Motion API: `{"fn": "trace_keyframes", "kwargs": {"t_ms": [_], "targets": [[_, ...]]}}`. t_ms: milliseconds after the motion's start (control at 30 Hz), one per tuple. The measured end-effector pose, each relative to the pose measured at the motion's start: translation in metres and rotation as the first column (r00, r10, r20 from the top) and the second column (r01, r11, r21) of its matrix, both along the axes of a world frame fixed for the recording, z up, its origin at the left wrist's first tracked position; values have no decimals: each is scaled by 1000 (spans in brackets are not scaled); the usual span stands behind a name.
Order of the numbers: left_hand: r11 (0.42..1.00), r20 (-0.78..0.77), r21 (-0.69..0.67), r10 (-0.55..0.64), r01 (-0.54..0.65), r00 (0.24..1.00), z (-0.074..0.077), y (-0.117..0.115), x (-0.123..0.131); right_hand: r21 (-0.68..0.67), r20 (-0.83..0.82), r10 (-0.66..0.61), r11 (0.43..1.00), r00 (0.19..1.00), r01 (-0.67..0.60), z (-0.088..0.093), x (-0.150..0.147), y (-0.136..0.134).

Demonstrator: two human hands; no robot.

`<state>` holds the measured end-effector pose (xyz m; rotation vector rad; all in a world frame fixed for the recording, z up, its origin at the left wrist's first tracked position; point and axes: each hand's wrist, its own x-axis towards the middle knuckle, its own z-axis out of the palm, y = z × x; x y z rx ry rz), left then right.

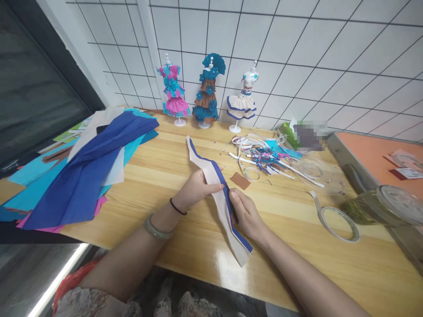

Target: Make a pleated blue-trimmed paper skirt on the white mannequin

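A long cream paper strip with a blue edge (203, 165) runs across the wooden table (158, 167), from the far middle to the near edge. My left hand (194, 189) pinches the strip from the left, fingers closed on it. Pressed against the strip's blue edge from the right is my right hand (246, 213), fingers closed on it too. A small brown paper scrap (240, 181) lies just beyond my right hand.
A pile of blue, teal, white and pink paper sheets (82, 171) covers the left. Three little dress mannequins (205, 90) stand at the tiled wall. Paper trimmings (264, 156), a tape ring (340, 222), a clear lid (317, 171) and a glass jar (386, 207) lie at the right.
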<state>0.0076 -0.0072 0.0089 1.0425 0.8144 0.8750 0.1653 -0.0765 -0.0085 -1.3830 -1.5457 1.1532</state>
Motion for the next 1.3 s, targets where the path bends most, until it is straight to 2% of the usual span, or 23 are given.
{"fn": "trace_keyframes", "kwargs": {"t_ms": [567, 800, 1000, 1300], "targets": [[1000, 4, -13, -14, 14, 1000, -3, 0, 0, -4, 11, -11, 1000, 1000, 11, 1, -1, -1], [997, 130, -65, -27, 35, 991, 0, 1, 2, 11, -5, -13, 1000, 1000, 13, 1, -1, -3], [990, 190, -140, 46, -19, 981, 5, 1, 2, 10, 11, 8, 1000, 1000, -8, 1, -4, -2], [997, 165, -71, 38, -26, 986, 1, 0, 4, 5, -52, -11, 1000, 999, 12, 0, -3, -2]]}}
